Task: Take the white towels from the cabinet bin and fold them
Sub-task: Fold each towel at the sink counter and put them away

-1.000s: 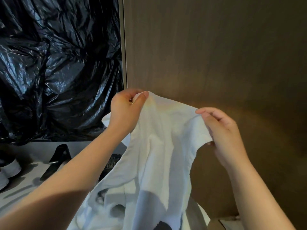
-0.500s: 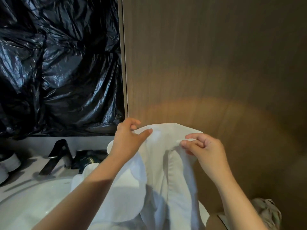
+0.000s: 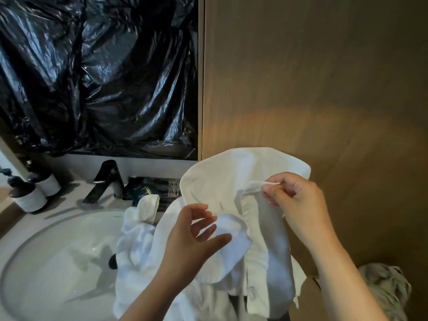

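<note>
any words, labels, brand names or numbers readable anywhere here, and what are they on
Nothing here can actually be read.
dark packets behind the faucet: small gold print, too small and blurred to read.
sewn tag on the white towel: no legible print.
dispenser bottles at the left: white bands, no lettering can be made out.

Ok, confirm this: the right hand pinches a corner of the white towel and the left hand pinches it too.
Wrong on the left hand: the head view shows its fingers spread, pinching nothing. The right hand does pinch a corner of the white towel.
</note>
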### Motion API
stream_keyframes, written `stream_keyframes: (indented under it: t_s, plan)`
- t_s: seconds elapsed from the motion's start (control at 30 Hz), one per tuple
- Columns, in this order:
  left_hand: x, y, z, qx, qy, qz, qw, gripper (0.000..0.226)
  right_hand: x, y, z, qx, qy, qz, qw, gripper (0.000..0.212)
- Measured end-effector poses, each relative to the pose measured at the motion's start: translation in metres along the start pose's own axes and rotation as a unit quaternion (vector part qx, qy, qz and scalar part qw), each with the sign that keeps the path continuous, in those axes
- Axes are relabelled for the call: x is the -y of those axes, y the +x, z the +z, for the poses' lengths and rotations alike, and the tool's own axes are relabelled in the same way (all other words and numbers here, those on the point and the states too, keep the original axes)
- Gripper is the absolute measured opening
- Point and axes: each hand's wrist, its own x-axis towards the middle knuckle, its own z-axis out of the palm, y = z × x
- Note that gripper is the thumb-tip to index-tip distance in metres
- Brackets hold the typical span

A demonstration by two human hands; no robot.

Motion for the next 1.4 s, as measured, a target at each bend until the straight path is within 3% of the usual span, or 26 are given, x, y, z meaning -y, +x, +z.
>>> stream_keyframes:
  t_s: [0.17,0.37,0.43,0.5,0.57,0.63,0.73,0.87,1.0,1.2,1.4]
  plan:
    - [0.025,-0.001,-0.01,0.018,0.128,0.033,0.991,0.077,-0.008,-0.013,0.004,0.035,-0.045,-0.009,0.998,0.012]
    - [0.031,-0.005,-0.006,-0.012,0.31,0.139,0.94,0.083,-0.025,-0.037,0.003,0.079,-0.092,0.018,0.992,0.012]
    - [0.032,-0.013,-0.002,-0.056,0.279,0.152,0.947,0.081,-0.03,-0.046,0.006,0.09,-0.087,0.029,0.992,0.014]
    - [0.034,-0.024,0.003,-0.153,0.219,0.149,0.952,0.07,-0.032,-0.054,0.01,0.092,-0.067,0.035,0.993,0.016]
    - [0.033,-0.034,0.008,-0.224,0.163,0.095,0.956,0.055,-0.031,-0.059,0.013,0.081,-0.05,0.031,0.995,0.017]
    - [0.032,-0.041,0.012,-0.192,0.119,0.036,0.973,0.051,-0.029,-0.059,0.016,0.076,-0.044,0.022,0.996,0.016]
    - [0.029,-0.047,0.018,-0.061,0.065,0.032,0.995,0.037,-0.026,-0.058,0.02,0.099,-0.028,0.025,0.994,0.012]
    - [0.037,-0.041,0.022,0.02,0.08,0.055,0.995,0.052,-0.028,-0.055,0.026,0.111,0.033,0.089,0.989,0.008]
    - [0.041,-0.032,0.023,-0.004,0.039,0.031,0.999,0.047,-0.028,-0.051,0.032,0.118,0.063,0.138,0.981,0.011]
    - [0.032,-0.019,0.029,-0.084,0.078,-0.039,0.993,0.012,-0.029,-0.048,0.033,0.138,0.053,0.133,0.98,0.013]
    - [0.033,-0.007,0.033,-0.06,0.09,-0.068,0.992,0.014,-0.03,-0.048,0.034,0.147,0.06,0.129,0.979,0.013]
